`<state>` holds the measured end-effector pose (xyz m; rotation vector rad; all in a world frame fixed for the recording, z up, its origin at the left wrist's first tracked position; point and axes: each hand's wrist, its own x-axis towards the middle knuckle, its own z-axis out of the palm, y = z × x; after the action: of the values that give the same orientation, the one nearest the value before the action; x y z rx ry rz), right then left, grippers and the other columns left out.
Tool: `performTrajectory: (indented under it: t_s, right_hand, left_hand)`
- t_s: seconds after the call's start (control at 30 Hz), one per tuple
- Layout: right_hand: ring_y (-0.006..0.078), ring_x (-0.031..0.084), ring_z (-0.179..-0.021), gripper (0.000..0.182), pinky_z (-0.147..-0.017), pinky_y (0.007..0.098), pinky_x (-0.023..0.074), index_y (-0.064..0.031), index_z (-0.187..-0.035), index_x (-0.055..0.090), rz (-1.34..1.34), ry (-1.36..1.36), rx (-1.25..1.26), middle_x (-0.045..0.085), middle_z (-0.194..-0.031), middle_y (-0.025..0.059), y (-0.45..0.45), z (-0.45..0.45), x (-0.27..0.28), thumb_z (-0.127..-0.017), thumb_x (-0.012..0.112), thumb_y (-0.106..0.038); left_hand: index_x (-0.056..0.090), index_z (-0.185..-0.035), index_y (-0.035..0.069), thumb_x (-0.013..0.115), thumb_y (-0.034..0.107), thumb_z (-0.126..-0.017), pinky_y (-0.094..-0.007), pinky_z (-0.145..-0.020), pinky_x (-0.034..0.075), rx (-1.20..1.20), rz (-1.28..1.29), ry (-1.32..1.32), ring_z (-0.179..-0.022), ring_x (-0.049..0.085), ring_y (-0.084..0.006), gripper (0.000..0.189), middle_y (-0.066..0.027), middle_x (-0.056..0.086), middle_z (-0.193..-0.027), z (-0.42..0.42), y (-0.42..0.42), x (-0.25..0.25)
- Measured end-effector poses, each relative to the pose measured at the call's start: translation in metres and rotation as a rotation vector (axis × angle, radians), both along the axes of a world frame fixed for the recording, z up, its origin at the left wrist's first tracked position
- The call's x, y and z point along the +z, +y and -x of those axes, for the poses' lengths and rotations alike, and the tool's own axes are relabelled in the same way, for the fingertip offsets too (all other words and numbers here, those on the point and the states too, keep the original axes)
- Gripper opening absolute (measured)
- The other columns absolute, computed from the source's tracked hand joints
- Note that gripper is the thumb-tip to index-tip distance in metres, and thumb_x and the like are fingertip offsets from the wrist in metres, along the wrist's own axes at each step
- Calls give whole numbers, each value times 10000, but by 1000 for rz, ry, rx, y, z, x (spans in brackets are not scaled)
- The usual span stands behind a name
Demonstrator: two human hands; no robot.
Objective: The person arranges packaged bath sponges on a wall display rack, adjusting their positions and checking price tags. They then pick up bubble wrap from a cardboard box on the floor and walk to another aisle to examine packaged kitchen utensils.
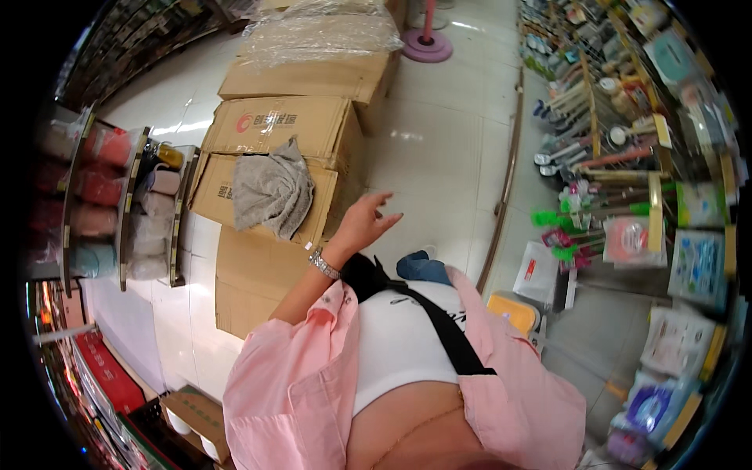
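My left hand, with a metal watch on its wrist, hovers in front of my body with thumb and fingers apart and nothing in them. Just left of it, a crumpled grey cloth lies on top of a cardboard box. This box is one of several in a row, and another printed box stands right behind it. My right hand is out of view; only the pink sleeve on that side shows.
Farther back, clear plastic wrap covers a box. A pink pole on a round base stands on the tiled floor. Shelves on the right hold brushes and packaged goods; wrapped items fill the left rack. An open carton sits lower left.
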<state>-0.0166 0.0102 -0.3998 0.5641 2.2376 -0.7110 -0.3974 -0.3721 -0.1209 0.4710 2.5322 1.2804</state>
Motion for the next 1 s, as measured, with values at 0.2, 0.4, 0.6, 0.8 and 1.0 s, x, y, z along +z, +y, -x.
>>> performTrajectory:
  t_s: [0.2,0.4,0.6,0.8,1.0]
  right_hand:
    - [360,596,-971,396,-849,409,471,-50,-1035,652,-149,251,-56,643,-1004,188,83,217,15,-896,454,-364]
    - [171,637,-830,283,-788,289,484,-55,-1089,647,49,668,-209,678,-935,121,65,385,141,-888,523,-212]
    - [303,628,-942,304,-833,334,484,-44,-1114,607,-224,407,-157,647,-1039,162,71,322,-10,-879,543,-227]
    - [302,628,-943,312,-835,332,483,-41,-1120,602,-17,205,-238,647,-1037,164,-2,378,49,-876,552,-230]
    - [301,629,-944,321,-838,330,483,-39,-1126,597,27,153,-384,648,-1035,165,-32,387,100,-874,560,-233]
  left_hand:
    - [375,-1370,103,723,309,-766,-346,-818,482,140,60,107,-983,560,-298,727,-196,492,-1186,100,21,24]
    - [276,-1431,134,776,317,-711,-381,-996,379,190,135,369,-1227,395,-387,896,-222,327,-1385,217,49,15]
    - [234,-1445,262,824,418,-597,-596,-1000,309,182,535,625,-1329,218,-449,1045,-201,163,-1487,414,70,18]
    - [235,-1435,312,813,509,-567,-703,-985,220,277,714,182,-1369,165,-406,1062,-143,100,-1520,563,49,-20]
    - [549,-1243,290,745,518,-662,-621,-993,298,69,676,-40,-1342,240,-367,653,-88,257,-1479,566,29,-177]
